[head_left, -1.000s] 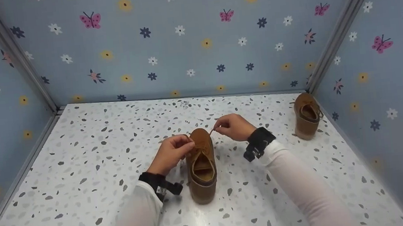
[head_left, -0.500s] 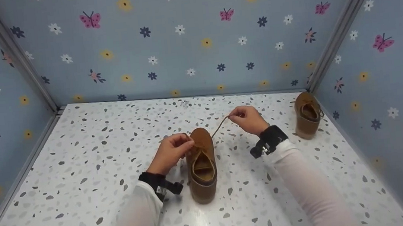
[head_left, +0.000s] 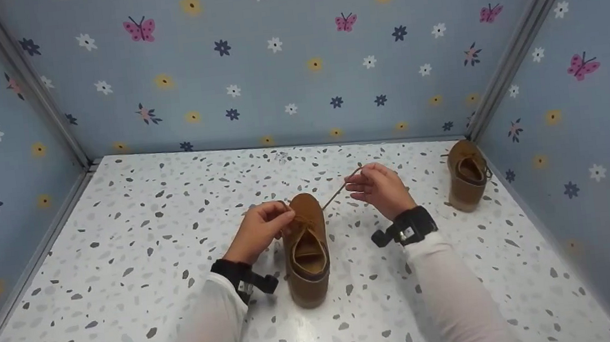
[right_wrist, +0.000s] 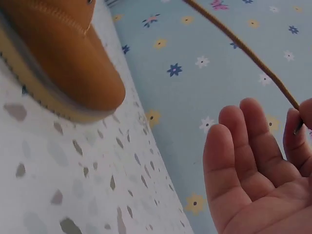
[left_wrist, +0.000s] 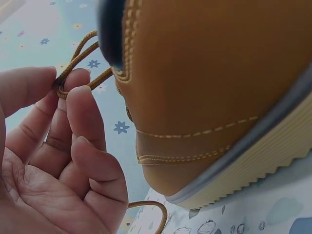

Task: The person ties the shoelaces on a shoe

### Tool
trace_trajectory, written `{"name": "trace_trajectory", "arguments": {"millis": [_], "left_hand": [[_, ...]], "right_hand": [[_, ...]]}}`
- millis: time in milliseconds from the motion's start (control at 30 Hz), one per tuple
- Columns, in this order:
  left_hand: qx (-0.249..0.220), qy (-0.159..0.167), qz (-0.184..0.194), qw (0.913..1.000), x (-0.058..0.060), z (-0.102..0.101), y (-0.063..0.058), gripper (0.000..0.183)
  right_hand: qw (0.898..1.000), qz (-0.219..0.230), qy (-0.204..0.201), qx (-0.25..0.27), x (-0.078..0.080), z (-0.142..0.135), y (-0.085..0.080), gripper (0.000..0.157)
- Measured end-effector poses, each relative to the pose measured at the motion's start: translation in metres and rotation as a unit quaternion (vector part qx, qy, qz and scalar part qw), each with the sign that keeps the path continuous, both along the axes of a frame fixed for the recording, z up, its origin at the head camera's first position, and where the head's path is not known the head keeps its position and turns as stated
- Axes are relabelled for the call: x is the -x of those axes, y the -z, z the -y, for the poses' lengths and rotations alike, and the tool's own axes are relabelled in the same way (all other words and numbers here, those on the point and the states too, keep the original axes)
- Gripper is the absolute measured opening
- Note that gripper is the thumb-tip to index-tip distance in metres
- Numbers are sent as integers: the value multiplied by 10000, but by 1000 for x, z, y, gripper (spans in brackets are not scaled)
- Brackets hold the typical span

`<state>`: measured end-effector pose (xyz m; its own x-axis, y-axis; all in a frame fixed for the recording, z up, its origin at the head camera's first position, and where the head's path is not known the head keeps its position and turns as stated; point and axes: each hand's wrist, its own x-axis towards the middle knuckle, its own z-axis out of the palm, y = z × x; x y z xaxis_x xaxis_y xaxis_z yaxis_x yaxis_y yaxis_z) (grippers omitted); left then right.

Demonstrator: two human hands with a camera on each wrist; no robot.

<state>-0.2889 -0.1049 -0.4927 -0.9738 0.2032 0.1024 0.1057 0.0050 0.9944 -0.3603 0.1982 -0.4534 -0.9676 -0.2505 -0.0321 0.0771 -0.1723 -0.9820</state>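
A brown lace-up shoe (head_left: 310,289) sits on the speckled tabletop, its toe pointing away from me. My left hand (head_left: 257,230) is at the shoe's left side. In the left wrist view, its thumb and fingers pinch a doubled brown shoelace (left_wrist: 78,57) beside the laced opening, and a loose tail of lace hangs lower down. To the right of the toe, my right hand (head_left: 386,188) pinches the other lace near its tip, between thumb and index finger. That lace (right_wrist: 243,48) runs nearly straight back to the shoe. The other right fingers are extended.
A matching brown shoe (head_left: 466,193) stands at the back right corner of the table (head_left: 140,279), close to the side wall. Blue panels (head_left: 272,72) with flowers and butterflies enclose the back and both sides.
My right hand has moved away from the shoe to the right, drawing the lace out longer, and its lower fingers have spread. The left hand stays in place at the laces.
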Motion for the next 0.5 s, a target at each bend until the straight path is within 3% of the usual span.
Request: {"name": "trace_trajectory", "arguments": {"millis": [233, 500], "left_hand": [[-45, 52, -39, 10000, 0, 0, -2, 13], [-43, 36, -14, 10000, -2, 0, -2, 15]], "right_hand": [[9902, 209, -70, 1376, -12, 14, 10, 17], [9795, 233, 196, 1992, -22, 27, 15, 17]]}}
